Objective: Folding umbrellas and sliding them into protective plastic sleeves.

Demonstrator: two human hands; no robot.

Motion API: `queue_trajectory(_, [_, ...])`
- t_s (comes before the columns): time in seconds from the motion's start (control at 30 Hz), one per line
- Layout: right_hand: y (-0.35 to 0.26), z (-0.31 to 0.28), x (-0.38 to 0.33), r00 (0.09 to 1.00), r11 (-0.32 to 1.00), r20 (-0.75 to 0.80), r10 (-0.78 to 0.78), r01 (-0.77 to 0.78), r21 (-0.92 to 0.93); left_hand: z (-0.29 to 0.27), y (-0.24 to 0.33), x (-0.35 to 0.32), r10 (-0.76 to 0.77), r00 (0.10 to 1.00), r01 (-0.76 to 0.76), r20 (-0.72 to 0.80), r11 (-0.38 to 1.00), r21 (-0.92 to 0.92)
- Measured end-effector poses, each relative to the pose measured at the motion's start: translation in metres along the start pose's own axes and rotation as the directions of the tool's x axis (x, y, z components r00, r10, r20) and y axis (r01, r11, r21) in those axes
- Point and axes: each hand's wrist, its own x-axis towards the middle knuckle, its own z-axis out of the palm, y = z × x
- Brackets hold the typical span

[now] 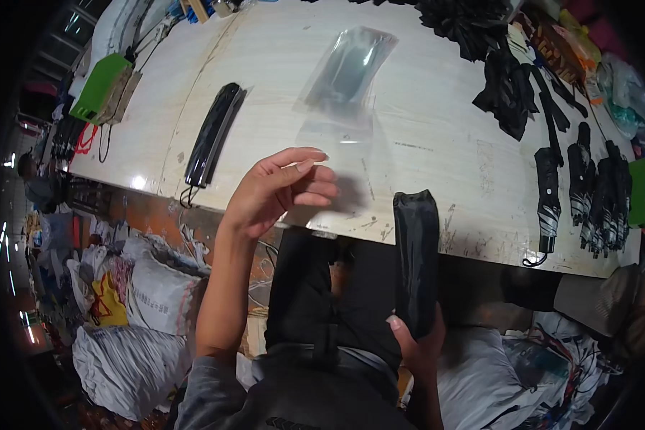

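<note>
A: Where is the right hand?

B: Below the near edge of the surface, closed round the lower end of a folded black umbrella; the umbrella stands roughly upright, its top just overlapping that edge.

A: And the left hand?

B: At the same edge, left of the umbrella; fingers loosely curled, thumb up, pinching the near end of a clear sleeve; the sleeve lies flat on the surface, running away from the hand toward the far side.

A: Anything else on the surface?

B: A sleeved umbrella lies left of the clear sleeve, well apart from it; a row of black umbrellas lies at the right end; a heap of black fabric sits beyond them; a green box sits at the far left corner.

A: Under the surface?

B: Filled sacks on the floor, left of the person's lap.
</note>
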Motion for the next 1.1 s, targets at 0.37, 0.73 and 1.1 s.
queue_trajectory(0.37, [-0.021, -0.006, -0.037, 0.885, 0.788, 0.100, -0.454, 0.452, -0.419, 0.083, -0.013, -0.060, 0.438, 0.845, -0.406, -0.306, 0.899, 0.164])
queue_trajectory(0.73, [-0.017, 0.007, -0.042, 0.892, 0.798, 0.008, -0.453, 0.409, -0.443, 0.080, -0.020, -0.091, 0.524, 0.822, -0.450, -0.224, 0.838, 0.309])
queue_trajectory(1.1, [-0.032, 0.025, -0.038, 0.939, 0.865, 0.095, -0.330, 0.341, -0.368, 0.045, -0.040, -0.104, 0.121, 0.989, -0.088, -0.089, 0.948, 0.306])
